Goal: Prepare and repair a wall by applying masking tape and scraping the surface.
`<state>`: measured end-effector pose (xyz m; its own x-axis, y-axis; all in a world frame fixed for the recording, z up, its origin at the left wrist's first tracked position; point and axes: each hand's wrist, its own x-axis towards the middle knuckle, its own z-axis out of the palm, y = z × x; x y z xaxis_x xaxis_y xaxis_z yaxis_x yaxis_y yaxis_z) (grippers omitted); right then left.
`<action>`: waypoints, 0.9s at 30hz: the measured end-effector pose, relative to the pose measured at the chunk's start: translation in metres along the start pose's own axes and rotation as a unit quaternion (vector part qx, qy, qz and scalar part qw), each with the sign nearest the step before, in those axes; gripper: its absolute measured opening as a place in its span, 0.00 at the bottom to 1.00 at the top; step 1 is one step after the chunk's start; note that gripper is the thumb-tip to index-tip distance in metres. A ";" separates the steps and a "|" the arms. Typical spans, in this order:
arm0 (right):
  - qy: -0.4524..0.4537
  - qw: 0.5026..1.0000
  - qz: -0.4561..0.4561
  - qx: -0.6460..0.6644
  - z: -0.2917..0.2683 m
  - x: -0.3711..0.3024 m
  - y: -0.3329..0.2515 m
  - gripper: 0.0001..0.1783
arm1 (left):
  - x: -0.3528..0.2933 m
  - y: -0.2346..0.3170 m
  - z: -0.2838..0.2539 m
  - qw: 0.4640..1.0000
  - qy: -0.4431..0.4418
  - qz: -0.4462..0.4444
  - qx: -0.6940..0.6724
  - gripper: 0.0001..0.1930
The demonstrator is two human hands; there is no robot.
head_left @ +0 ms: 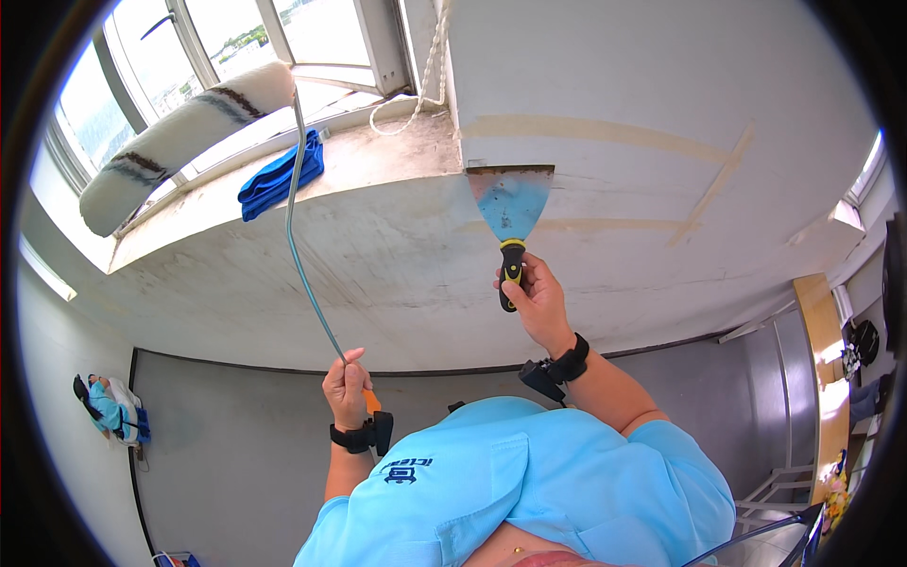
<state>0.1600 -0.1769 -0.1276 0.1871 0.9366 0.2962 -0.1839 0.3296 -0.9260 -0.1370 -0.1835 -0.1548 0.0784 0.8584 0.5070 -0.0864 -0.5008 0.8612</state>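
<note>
My left hand (347,389) is closed round the orange handle of a paint roller (196,134), its long bent metal rod rising to a white fluffy sleeve with dark bands. The sleeve is up in front of the window at the upper left. In my right hand (537,300) is a wide scraper (511,206), gripped by its black and yellow handle, blade pointing up. Its blue, worn blade overlaps the white wall beside the sill's corner; whether it touches, I cannot tell. A folded blue cloth (282,178) lies on the stained window sill (387,156), behind the roller's rod.
Strips of beige tape (605,134) cross the wall, which is smudged below the sill. A white cord (430,80) hangs by the open window (331,38). At the right stands a wooden-topped table (820,350). Someone in light blue (113,406) appears far left. The floor (227,444) is grey.
</note>
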 end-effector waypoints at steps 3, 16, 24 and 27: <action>-0.005 1.000 -0.020 -0.015 -0.001 -0.001 0.001 0.25 | 0.000 0.000 0.001 1.000 0.000 0.001 0.001 0.12; 0.013 0.999 -0.027 -0.014 0.002 -0.002 -0.004 0.25 | -0.005 0.004 -0.002 1.000 0.009 -0.023 -0.014 0.12; 0.014 1.000 -0.014 -0.022 0.002 -0.003 -0.008 0.25 | -0.004 0.006 -0.001 1.000 0.008 -0.023 -0.010 0.13; 0.020 0.999 -0.013 -0.023 0.002 -0.004 -0.008 0.25 | -0.004 0.007 -0.001 1.000 0.007 -0.026 -0.011 0.13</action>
<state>0.1590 -0.1826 -0.1207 0.2302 0.9217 0.3122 -0.1344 0.3478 -0.9279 -0.1387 -0.1907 -0.1508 0.0694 0.8843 0.4617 -0.1054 -0.4537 0.8849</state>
